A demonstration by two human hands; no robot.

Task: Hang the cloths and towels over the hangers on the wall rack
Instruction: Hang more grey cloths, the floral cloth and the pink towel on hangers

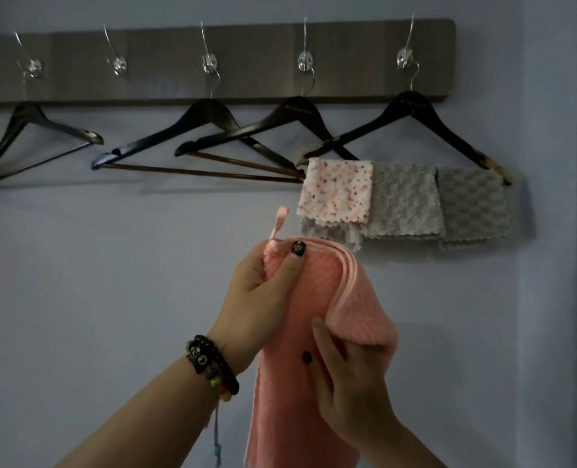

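On four hangers (212, 136), three cloths (405, 201) hang.

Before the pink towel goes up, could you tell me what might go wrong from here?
1. The rightmost hanger already carries three cloths; adding the folded pink towel there could crowd or dislodge them.
2. The two middle hangers overlap and hang tilted, so pulling on one bar may swing the other.

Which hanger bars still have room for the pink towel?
Free: the bars of the three left hangers: far-left hanger, second hanger, third hanger. Crowded: the rightmost hanger, its bar filled by the dotted cloth and two grey cloths. Second and third hangers overlap.
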